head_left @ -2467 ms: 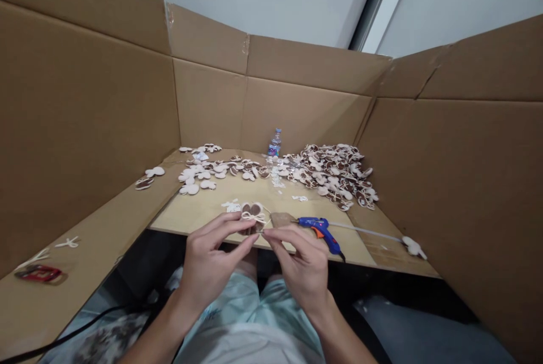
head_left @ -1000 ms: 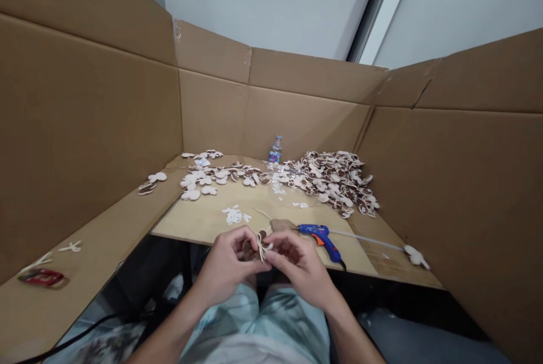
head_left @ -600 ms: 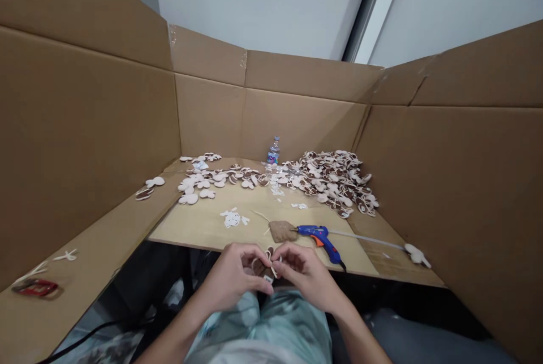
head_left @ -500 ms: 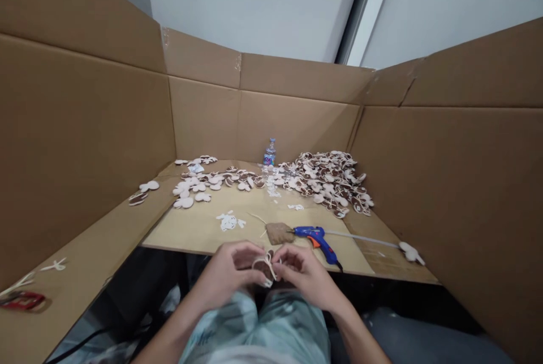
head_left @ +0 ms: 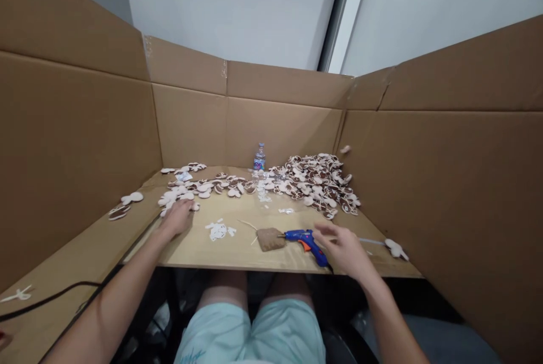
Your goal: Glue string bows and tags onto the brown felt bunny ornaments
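Note:
My left hand (head_left: 180,218) reaches to the left group of cream, eared cutout pieces (head_left: 168,197) on the board. Its fingertips are at a cream piece (head_left: 195,206) on the near side of the group, and the hand hides how they close. Over the right part of the board, my right hand (head_left: 344,246) is raised with fingers apart and nothing in them. Just left of it lies a blue glue gun (head_left: 302,235) with an orange trigger, its nozzle on a brown pad (head_left: 271,240). A small blurred pale piece (head_left: 345,149) shows above the right heap (head_left: 316,180).
Small white strips (head_left: 219,231) lie mid-board. A plastic bottle (head_left: 259,157) stands at the back, before the cardboard wall (head_left: 280,120). Cardboard walls also rise at both sides. One cream piece (head_left: 396,249) lies far right. A black cable (head_left: 63,290) crosses the left ledge.
My hands have parted from the brown-and-cream piece they held over my lap. The left went forward-left to the cream pieces, the right went right and up. A blurred piece appeared above the heap.

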The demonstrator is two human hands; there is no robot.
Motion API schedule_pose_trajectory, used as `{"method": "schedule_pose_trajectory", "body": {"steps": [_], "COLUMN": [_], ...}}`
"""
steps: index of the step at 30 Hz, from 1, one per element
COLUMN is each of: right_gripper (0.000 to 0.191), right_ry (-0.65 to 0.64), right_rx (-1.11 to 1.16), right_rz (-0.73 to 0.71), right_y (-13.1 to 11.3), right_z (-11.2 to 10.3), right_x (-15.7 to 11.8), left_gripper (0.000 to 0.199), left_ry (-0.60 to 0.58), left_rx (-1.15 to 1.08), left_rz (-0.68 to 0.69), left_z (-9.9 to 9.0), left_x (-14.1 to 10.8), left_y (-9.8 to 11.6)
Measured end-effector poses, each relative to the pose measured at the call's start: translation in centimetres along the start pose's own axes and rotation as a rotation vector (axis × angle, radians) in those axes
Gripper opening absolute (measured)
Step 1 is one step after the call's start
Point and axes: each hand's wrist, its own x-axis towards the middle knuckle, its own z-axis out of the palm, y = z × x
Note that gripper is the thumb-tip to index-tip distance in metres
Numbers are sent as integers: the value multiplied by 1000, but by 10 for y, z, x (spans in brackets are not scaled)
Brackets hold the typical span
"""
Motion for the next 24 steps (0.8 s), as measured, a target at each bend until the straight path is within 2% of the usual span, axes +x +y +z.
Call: {"method": "schedule_pose_trajectory", "body": {"steps": [2,5,10,12,14,16,18,21,24], "right_gripper": [32,29,21,20,20,21,24,26,27], "right_ry": [-21,-21,-69,-73,-68,-50,-19,34,94], "right_rx": [-149,-306,-383,-408,-426,-440,-451,-444,-411], "right_rz": [47,107,132,135,128,120,113,85,36], "right_y": [10,20,30,35,40,45,48,50,48], "right_z": [12,29,47,52,55,56,57,57,54], "right_x": [-4,-6,-5,-5,-6,-7,-7,-5,-4], "left_gripper": [17,25,20,19,29,44,49,49,40], "left_ry": [-47,-75,-1,41,58,29,-19,-108,-135], "left_rx": [36,56,-80,-195,-341,-495,-622,-902,-1010], "left_rz": [-18,-62,-83,-74,-61,-37,-5,29,25], "left_z": [3,5,5,7,11,15,18,17,12], "left_x": [9,16,8,-3,-20,-41,-63,-94,-119], "left_y": [-4,-8,6,18,33,50,67,93,116]}}
